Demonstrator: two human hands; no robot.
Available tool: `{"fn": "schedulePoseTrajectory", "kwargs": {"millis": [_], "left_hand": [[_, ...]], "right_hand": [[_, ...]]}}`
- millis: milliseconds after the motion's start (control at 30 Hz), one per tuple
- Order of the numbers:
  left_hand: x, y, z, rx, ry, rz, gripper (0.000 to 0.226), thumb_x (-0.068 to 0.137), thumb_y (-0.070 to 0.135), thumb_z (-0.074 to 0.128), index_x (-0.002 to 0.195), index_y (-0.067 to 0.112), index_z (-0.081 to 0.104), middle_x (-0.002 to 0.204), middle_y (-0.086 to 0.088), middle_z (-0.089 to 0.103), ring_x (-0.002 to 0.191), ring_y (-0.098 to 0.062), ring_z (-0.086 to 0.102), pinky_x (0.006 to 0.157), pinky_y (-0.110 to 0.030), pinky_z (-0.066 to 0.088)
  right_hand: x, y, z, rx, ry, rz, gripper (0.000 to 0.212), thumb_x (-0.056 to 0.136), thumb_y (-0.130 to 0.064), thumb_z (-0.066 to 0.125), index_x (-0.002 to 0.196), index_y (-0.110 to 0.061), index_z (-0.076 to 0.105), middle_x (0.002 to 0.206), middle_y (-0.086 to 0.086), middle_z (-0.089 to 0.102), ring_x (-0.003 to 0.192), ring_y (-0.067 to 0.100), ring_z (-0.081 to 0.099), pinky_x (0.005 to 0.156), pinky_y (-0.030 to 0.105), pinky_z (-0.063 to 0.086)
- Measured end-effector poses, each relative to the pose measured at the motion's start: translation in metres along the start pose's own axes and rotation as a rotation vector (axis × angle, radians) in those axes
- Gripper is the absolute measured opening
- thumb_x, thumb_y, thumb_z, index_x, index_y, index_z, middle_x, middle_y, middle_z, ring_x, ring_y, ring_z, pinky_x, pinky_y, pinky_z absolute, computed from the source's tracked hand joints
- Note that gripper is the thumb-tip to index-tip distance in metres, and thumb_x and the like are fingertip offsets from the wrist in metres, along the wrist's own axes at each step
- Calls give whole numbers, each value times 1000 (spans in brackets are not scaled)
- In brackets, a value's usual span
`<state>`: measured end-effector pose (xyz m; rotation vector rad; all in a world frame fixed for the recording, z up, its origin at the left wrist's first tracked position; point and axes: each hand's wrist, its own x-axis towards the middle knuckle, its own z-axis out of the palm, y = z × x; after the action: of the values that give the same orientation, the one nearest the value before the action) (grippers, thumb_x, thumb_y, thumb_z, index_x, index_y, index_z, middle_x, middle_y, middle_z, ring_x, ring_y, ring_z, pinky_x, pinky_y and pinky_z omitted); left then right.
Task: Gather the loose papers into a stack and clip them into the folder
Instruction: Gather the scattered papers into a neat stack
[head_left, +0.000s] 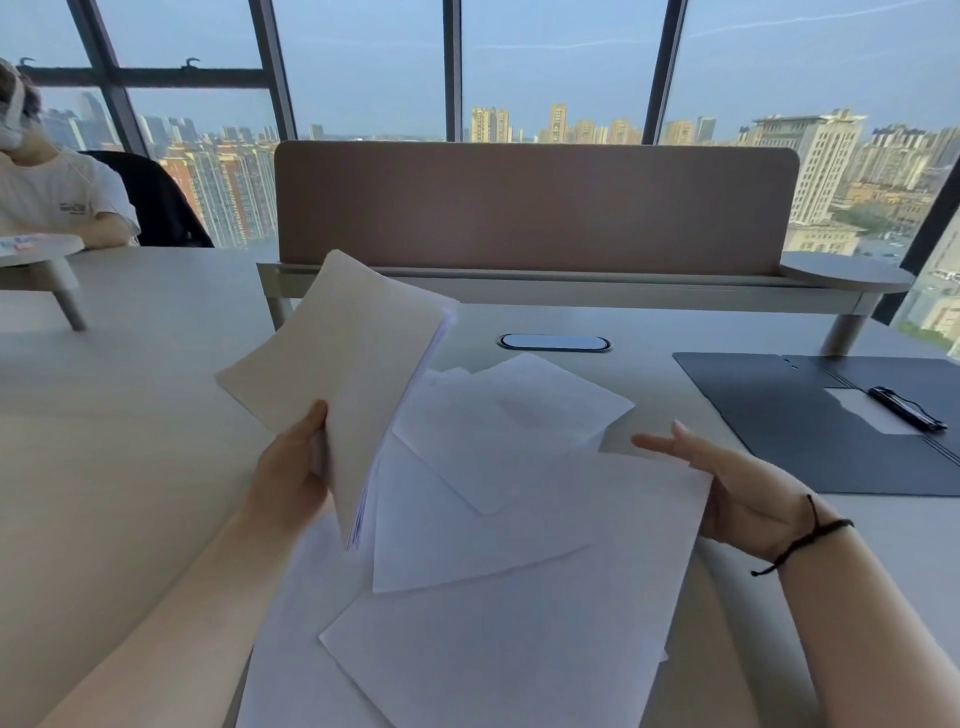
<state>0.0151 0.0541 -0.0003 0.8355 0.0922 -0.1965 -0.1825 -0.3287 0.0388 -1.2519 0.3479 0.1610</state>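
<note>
My left hand (296, 467) grips a stack of papers (343, 374) by its lower edge, tilted up off the desk. Several loose white sheets (498, 545) lie overlapping on the desk in front of me. My right hand (737, 493) rests at the right edge of the largest sheet, fingers apart and pointing left, holding nothing. A dark folder (789, 421) lies open at the far right, with a black clip (906, 408) on its inner panel.
A brown divider panel (535, 208) stands across the back of the desk above a low shelf. A cable port (555, 343) is set into the desk behind the sheets. Another person (47, 192) sits at the far left.
</note>
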Motion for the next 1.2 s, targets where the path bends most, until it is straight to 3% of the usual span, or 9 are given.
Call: {"fn": "schedulePoseTrajectory", "kwargs": {"millis": [200, 300, 400, 533, 700, 800, 933, 1000, 1200], "left_hand": [[-2, 1, 3, 2, 39, -20, 16, 97, 23, 62, 108, 16, 72, 110, 3, 77, 93, -13, 68, 111, -43, 42], [-5, -2, 7, 55, -10, -23, 20, 99, 22, 59, 93, 15, 77, 83, 5, 77, 69, -10, 70, 109, -43, 43], [-9, 0, 6, 55, -20, -17, 21, 95, 23, 65, 108, 12, 77, 121, -4, 74, 111, -21, 68, 112, -45, 40], [-13, 1, 9, 22, -16, -26, 18, 96, 21, 64, 110, 12, 69, 110, 0, 78, 101, -14, 70, 111, -45, 42], [-13, -6, 18, 103, -58, -29, 17, 97, 20, 61, 110, 12, 69, 89, 5, 79, 91, -11, 72, 112, -51, 41], [-17, -15, 25, 219, -84, -42, 34, 93, 21, 68, 124, 8, 66, 104, -4, 79, 101, -21, 73, 106, -50, 47], [-25, -26, 35, 284, -137, -82, 41, 91, 18, 65, 131, 8, 62, 119, -10, 75, 100, -22, 75, 72, -30, 62], [-27, -26, 36, 278, -158, -106, 42, 90, 18, 65, 131, 8, 62, 116, -11, 75, 92, -21, 77, 66, -30, 62], [-24, -13, 33, 239, -161, -90, 33, 95, 26, 60, 121, 8, 69, 114, -10, 76, 94, -24, 76, 73, -35, 63]], "right_hand": [[-6, 3, 13, -307, -6, 62, 58, 78, 23, 66, 127, -6, 53, 100, 23, 69, 76, 35, 73, 60, 41, 64], [26, 10, 27, -178, 345, -57, 54, 81, 16, 69, 126, -4, 48, 100, 23, 66, 76, 33, 71, 66, 43, 64], [44, 12, 48, -71, 554, -178, 60, 79, -3, 80, 130, -8, 49, 113, 22, 67, 97, 35, 70, 89, 54, 58], [35, 12, 64, -49, 380, -91, 24, 93, 1, 60, 117, 4, 65, 109, 26, 73, 85, 36, 71, 82, 48, 57], [48, 13, 72, -98, 400, -14, 27, 94, 9, 46, 115, 13, 63, 111, 33, 70, 95, 47, 69, 88, 52, 54], [63, 7, 82, -112, 480, -62, 35, 101, -12, 51, 128, 10, 58, 93, 19, 64, 82, 33, 61, 76, 40, 47], [78, -7, 99, -289, 452, -13, 76, 93, -56, 57, 148, -5, 40, 130, 10, 56, 119, 31, 53, 95, 41, 42], [83, -7, 103, -428, 406, 4, 84, 88, -52, 67, 148, -1, 37, 103, 4, 59, 100, 28, 56, 81, 36, 46], [87, 1, 92, -456, 314, -17, 12, 85, -5, 71, 89, -6, 60, 76, 9, 66, 76, 30, 67, 72, 38, 57]]}}
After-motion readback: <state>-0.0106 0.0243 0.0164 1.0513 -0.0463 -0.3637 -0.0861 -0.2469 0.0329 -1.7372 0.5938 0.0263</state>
